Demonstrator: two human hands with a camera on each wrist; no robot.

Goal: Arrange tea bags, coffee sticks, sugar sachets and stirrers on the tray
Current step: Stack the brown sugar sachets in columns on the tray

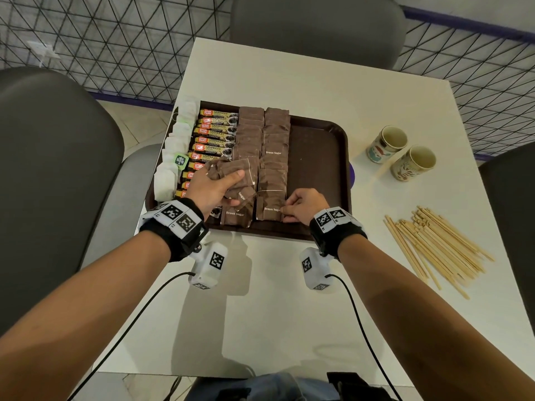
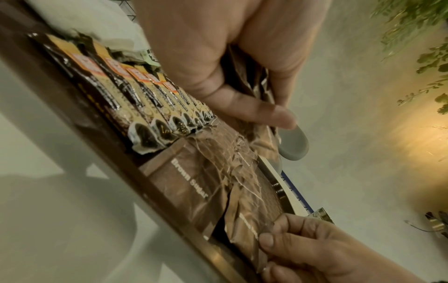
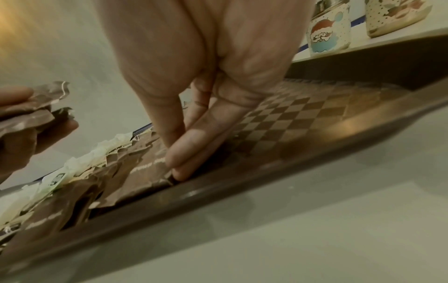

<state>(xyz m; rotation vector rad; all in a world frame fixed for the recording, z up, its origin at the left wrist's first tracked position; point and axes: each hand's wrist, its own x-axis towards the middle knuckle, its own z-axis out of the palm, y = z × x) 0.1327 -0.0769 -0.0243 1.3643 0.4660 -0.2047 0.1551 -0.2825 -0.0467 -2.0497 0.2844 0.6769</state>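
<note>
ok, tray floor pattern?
Brown checkered diamonds on the tray floor, clearest in the right wrist view; the head view shows only plain dark brown.

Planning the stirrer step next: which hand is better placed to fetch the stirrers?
Probably the right hand. The stirrers lie on the table on its side, and it only pinches one sugar sachet. The left hand has its grip full of sachets.
</note>
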